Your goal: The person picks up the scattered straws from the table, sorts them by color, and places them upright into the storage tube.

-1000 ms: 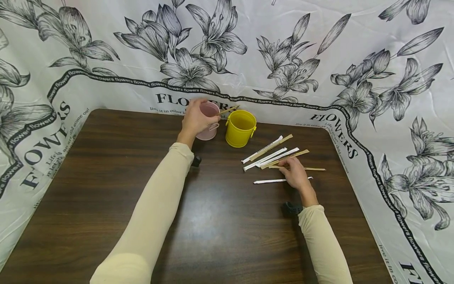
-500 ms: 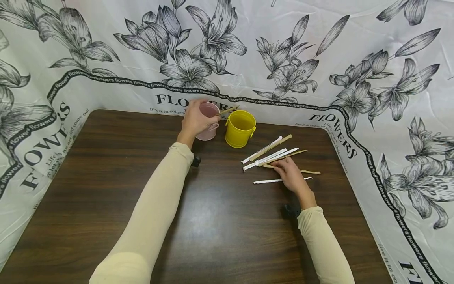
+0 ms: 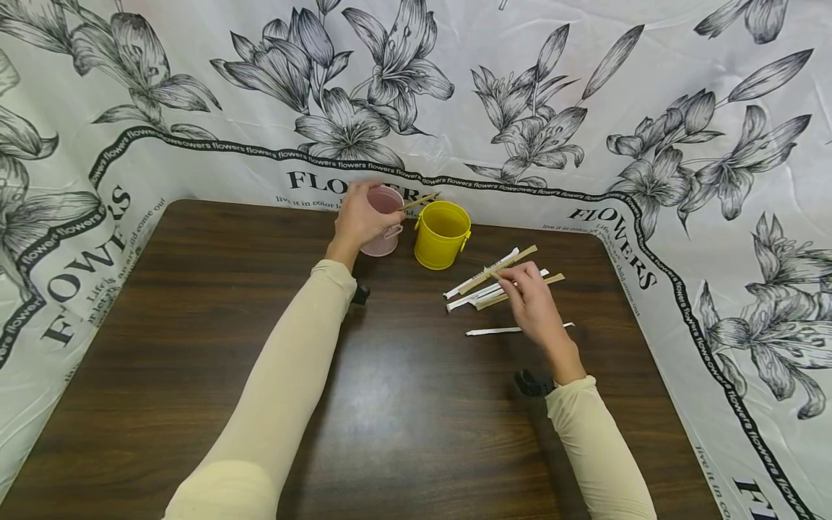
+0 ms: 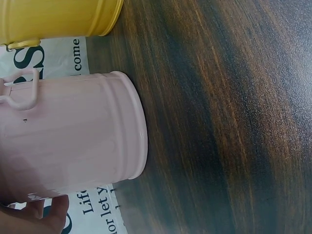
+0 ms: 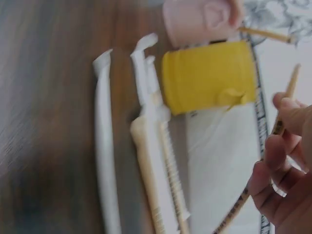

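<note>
My left hand (image 3: 360, 220) grips the rim of a small pink pail (image 3: 380, 245), standing at the back of the table. From beside the left thumb a tan straw (image 3: 421, 201) sticks out over the rim to the right; its lower end is hidden. My right hand (image 3: 536, 307) pinches a tan paper-wrapped straw (image 5: 237, 207) with dark print, raised above the other straws. Under and around that hand lie several white and tan wrapped straws (image 3: 463, 302). One white straw (image 3: 490, 332) lies apart, nearer the front.
A yellow pail (image 3: 437, 245) stands just right of the pink one, its side lug toward the straws. Behind the dark wooden table (image 3: 416, 426) hangs a white cloth (image 3: 448, 94) with printed flowers, which also covers the right and left sides.
My right hand has picked up a tan straw from the front of the pile and lifted it up and away from me, over the other straws. The left hand stays at the pink pail.
</note>
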The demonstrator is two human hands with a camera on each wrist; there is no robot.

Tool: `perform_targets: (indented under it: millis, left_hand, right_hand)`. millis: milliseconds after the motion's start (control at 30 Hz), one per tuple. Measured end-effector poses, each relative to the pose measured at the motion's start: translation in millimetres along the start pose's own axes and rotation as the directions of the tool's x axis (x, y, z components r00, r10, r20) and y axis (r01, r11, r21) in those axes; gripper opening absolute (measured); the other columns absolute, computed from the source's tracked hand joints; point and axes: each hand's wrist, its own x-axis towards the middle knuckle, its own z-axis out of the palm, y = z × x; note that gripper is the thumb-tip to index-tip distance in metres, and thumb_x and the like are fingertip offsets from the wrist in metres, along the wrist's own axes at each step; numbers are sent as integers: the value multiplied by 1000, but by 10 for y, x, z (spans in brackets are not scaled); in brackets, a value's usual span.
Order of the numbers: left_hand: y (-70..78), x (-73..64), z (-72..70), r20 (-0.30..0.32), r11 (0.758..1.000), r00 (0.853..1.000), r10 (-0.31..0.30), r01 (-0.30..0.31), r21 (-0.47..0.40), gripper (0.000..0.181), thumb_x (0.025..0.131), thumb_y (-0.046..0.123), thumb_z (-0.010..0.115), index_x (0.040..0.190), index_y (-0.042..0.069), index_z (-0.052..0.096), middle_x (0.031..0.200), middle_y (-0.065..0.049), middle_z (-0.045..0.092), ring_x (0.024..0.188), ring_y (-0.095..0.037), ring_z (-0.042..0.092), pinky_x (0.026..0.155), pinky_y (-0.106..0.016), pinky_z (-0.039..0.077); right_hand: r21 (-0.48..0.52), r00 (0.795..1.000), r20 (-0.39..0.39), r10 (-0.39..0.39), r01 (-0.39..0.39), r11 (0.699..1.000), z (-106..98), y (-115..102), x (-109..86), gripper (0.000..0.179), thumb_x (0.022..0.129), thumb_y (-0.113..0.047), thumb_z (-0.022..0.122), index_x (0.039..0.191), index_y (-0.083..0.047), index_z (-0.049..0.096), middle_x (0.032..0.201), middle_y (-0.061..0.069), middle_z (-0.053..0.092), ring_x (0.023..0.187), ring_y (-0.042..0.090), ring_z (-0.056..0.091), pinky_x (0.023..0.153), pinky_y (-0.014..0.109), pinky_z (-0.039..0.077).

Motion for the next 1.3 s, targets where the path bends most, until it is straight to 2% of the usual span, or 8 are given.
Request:
perform_targets:
  millis: [200, 400, 567, 733, 900, 1000, 1100, 1300]
  left_hand:
    - [-22, 7, 1, -4, 1000, 1000, -1, 1, -1, 85, 78, 50, 82, 150, 24, 46, 159, -3, 38, 138, -30, 46, 109, -62, 39]
    - [-26, 7, -5, -9, 1000, 1000, 7, -7, -5, 85, 78, 50, 82, 151, 24, 47, 159, -3, 38, 138, -30, 46, 109, -62, 40]
    - [-9, 7, -14, 2, 1000, 1000, 6, -6, 6, 85, 79, 50, 81, 151, 24, 46, 158, -5, 38, 138, -31, 46, 109, -62, 40]
    - [0, 7, -21, -2, 1000, 1000, 8, -8, 4, 84, 78, 49, 82, 150, 23, 47, 159, -5, 38, 138, -31, 46, 108, -63, 40]
    - [-2, 10, -22, -1, 1000, 1000, 7, -7, 3, 84, 78, 49, 82, 150, 24, 47, 159, -4, 38, 137, -31, 46, 108, -62, 40]
    - [-2, 8, -19, 1, 1000, 1000, 8, -8, 4, 85, 78, 50, 82, 150, 24, 47, 158, -4, 39, 137, -31, 46, 108, -62, 41]
    - [1, 5, -16, 2, 1000, 1000, 7, -7, 1, 86, 77, 49, 83, 150, 23, 47, 158, -4, 39, 137, -30, 47, 108, -61, 42]
    - [4, 2, -15, 13, 1000, 1000, 4, -4, -9, 85, 78, 47, 83, 151, 23, 47, 159, -5, 38, 137, -30, 46, 109, -59, 43]
  right_hand:
    - [172, 982, -185, -50, 83, 982, -102, -234, 136, 14, 100, -3, 61, 109, 6, 67, 99, 18, 57, 76, 6, 44, 66, 15, 37]
    - [343, 959, -282, -14, 114, 933, -133, -412, 246, 18, 101, 1, 56, 115, 12, 59, 101, 18, 57, 65, 3, 50, 58, 13, 43]
    - [475, 940, -338, 45, 129, 871, -122, -543, 348, 20, 104, 0, 51, 117, 15, 50, 93, 4, 55, 59, 6, 49, 56, 18, 43]
    - [589, 907, -406, 108, 169, 790, -82, -715, 500, 14, 105, -5, 49, 116, 2, 52, 89, -4, 54, 56, 10, 46, 55, 21, 41]
    - [675, 862, -466, 198, 202, 710, -11, -900, 712, 10, 105, -9, 51, 114, -6, 53, 89, -2, 51, 51, 9, 44, 50, 21, 40]
    - [714, 854, -463, 237, 201, 671, 62, -968, 848, 9, 105, -10, 51, 114, -7, 52, 99, 0, 52, 50, 8, 44, 48, 20, 41]
    - [722, 861, -454, 231, 203, 662, 168, -993, 963, 9, 106, -10, 50, 115, -8, 49, 105, -1, 52, 49, 10, 43, 47, 21, 40]
    - [699, 880, -434, 194, 193, 689, 393, -997, 1160, 11, 107, -12, 50, 117, -9, 48, 110, -6, 52, 51, 6, 42, 50, 20, 41]
